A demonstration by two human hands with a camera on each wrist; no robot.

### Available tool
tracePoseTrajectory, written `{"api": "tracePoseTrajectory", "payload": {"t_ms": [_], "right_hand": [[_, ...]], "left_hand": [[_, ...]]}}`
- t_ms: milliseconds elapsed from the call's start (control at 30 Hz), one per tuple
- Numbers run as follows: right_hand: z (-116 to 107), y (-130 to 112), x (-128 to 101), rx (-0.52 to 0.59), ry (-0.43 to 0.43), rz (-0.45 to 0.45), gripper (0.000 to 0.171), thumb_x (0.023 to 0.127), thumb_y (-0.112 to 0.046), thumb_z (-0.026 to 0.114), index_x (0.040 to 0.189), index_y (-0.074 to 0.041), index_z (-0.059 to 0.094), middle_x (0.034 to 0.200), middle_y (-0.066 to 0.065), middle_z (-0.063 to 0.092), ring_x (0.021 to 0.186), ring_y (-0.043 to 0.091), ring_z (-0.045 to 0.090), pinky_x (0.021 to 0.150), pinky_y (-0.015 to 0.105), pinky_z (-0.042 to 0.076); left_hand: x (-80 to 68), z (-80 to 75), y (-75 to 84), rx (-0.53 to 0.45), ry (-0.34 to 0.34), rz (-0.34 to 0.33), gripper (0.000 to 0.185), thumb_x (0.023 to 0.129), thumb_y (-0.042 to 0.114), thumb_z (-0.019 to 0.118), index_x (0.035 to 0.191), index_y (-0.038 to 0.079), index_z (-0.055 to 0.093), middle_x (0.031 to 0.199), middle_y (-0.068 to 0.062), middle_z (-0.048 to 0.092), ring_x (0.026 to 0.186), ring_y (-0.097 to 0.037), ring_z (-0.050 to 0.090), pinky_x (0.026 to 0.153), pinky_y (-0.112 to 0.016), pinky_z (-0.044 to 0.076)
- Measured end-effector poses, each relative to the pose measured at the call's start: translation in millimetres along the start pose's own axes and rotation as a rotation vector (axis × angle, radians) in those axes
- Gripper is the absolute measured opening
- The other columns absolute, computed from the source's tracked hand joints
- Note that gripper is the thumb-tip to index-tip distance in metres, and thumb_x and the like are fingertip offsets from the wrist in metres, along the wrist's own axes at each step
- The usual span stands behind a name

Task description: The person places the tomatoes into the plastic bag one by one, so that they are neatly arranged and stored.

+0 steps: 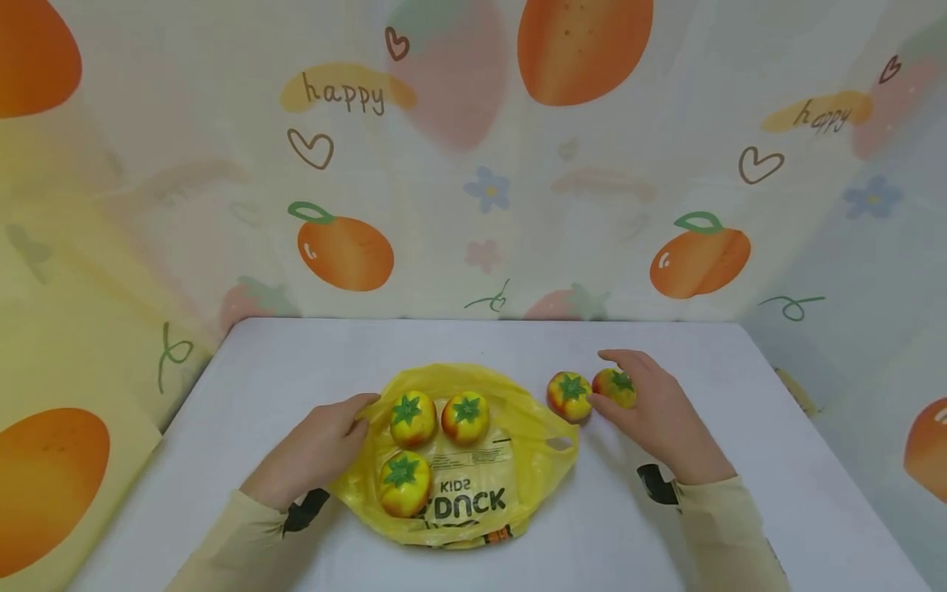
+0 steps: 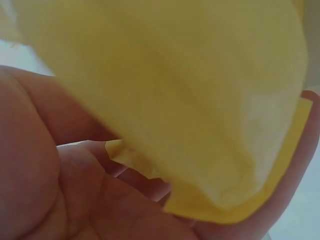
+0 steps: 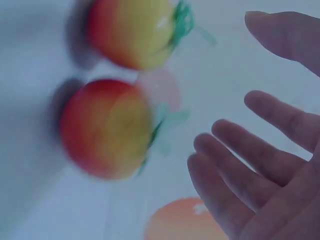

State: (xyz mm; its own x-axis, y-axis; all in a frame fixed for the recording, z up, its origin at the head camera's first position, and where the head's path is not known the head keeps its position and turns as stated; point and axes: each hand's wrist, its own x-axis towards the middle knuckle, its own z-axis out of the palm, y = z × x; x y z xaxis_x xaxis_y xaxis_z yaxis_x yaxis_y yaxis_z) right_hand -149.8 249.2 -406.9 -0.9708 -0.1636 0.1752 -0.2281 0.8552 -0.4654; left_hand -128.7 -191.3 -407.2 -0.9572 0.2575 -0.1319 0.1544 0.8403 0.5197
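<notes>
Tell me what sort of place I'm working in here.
Likely a small indoor booth set up for tabletop work: a white table with fruit-printed, cloth-like hangings behind and at both sides, plus glossy fruits that look artificial.

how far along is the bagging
Three fruits lie in the yellow bag, so those look done. The left hand holds the bag's edge; the right hand is open beside two more fruits, holding neither. Those two, on the table, look left to bag.

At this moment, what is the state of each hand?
Left hand: holding the edge of the yellow bag.
Right hand: open, holding nothing.
</notes>
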Motion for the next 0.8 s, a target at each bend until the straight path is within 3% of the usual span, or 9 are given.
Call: {"api": "tracePoseTrajectory", "payload": {"t_ms": [167, 433, 600, 800], "right_hand": [[4, 20, 6, -0.006, -0.039, 0.093, 0.068, 0.099, -0.035, 0.079, 0.155, -0.007, 0.052, 0.159, 0.022, 0.052, 0.148, 0.046, 0.047, 0.122, 0.070, 0.041], [18, 38, 12, 0.011, -0.089, 0.160, 0.077, 0.098, -0.042, 0.079, 0.159, -0.005, 0.048, 0.163, 0.026, 0.048, 0.150, 0.049, 0.044, 0.123, 0.072, 0.038], [25, 45, 13, 0.032, -0.121, 0.176, 0.080, 0.098, -0.044, 0.078, 0.161, -0.006, 0.046, 0.163, 0.026, 0.047, 0.149, 0.049, 0.045, 0.123, 0.072, 0.039], [29, 50, 14, 0.023, -0.125, 0.172, 0.080, 0.098, -0.043, 0.078, 0.160, -0.004, 0.046, 0.161, 0.027, 0.049, 0.147, 0.049, 0.047, 0.122, 0.071, 0.040]], "left_hand": [[-1.4, -2.3, -1.9, 0.009, -0.004, 0.011, 0.044, 0.112, 0.015, 0.051, 0.154, 0.003, 0.056, 0.151, -0.023, 0.064, 0.140, -0.043, 0.063, 0.114, -0.064, 0.053], [-2.3, -4.9, -0.2, -0.008, 0.003, 0.024, 0.045, 0.112, 0.014, 0.051, 0.154, 0.002, 0.056, 0.151, -0.024, 0.064, 0.142, -0.043, 0.061, 0.116, -0.065, 0.051], [-2.1, -4.2, -0.4, -0.019, -0.006, 0.017, 0.045, 0.112, 0.015, 0.050, 0.155, 0.002, 0.056, 0.152, -0.023, 0.064, 0.142, -0.042, 0.061, 0.117, -0.065, 0.050], [-2.9, -2.0, -0.9, -0.027, -0.007, 0.013, 0.045, 0.112, 0.015, 0.051, 0.155, 0.002, 0.056, 0.152, -0.024, 0.064, 0.128, -0.031, 0.067, 0.115, -0.063, 0.052]]}}
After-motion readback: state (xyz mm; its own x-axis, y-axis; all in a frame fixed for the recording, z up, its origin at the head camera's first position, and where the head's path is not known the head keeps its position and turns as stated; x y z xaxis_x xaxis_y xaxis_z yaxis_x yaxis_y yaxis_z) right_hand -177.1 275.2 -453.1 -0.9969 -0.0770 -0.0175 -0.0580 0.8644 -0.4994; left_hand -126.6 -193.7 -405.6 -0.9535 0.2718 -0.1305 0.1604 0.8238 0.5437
